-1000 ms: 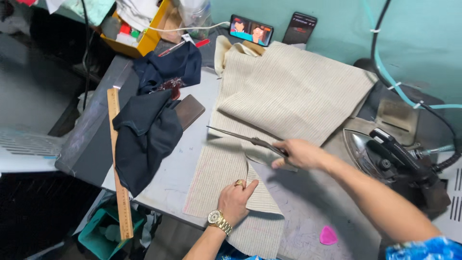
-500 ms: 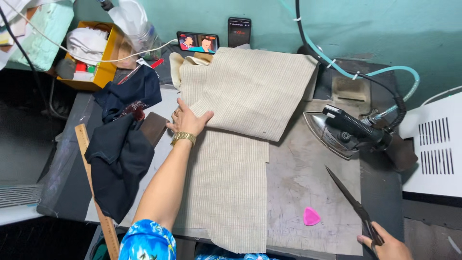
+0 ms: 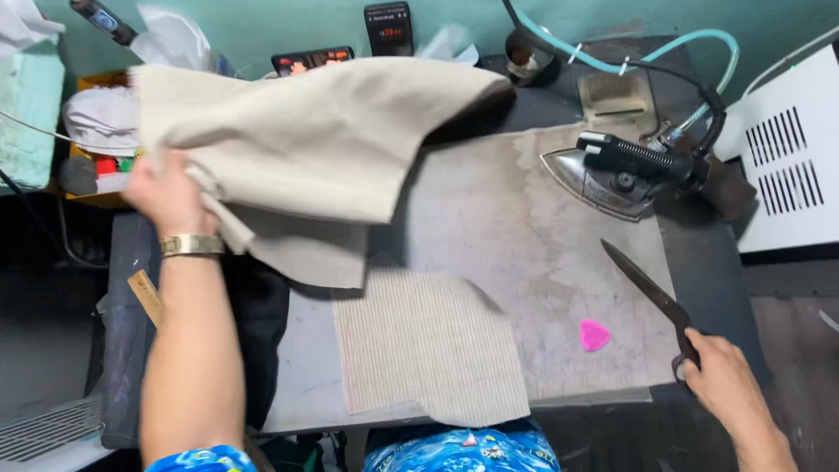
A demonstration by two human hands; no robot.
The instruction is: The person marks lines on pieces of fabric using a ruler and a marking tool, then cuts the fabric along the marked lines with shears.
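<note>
The left hand (image 3: 170, 197) had its grip closed on an edge of the large beige cloth (image 3: 315, 140), fingers bunched into the fabric so that the piece hung lifted off the bench (image 3: 524, 227) and draped away to the right of that grip, its far fold sagging toward the back of the work surface. Holding it by one gathered edge kept the bulk of it up and off what lay beneath. Just below and to the right of the left grip, a smaller ribbed beige piece (image 3: 428, 345) lay flat on the bench, its near edge at the bench's front, uncovered because the larger cloth was raised.

The right hand (image 3: 721, 385) was well apart from the cloth, at the bench's near right corner, its grip wrapped around the handles of the dark scissors (image 3: 651, 293). The blades pointed up and leftward from that grip, looked closed, and rested low over the bench, seemingly parked clear of the fabric. A pink chalk piece (image 3: 593, 335) sat just left of the right grip. Beyond the blades' tip, the iron (image 3: 612, 175) rested on its side near the back. A wooden ruler (image 3: 146, 297) showed just beside the left forearm.
</note>
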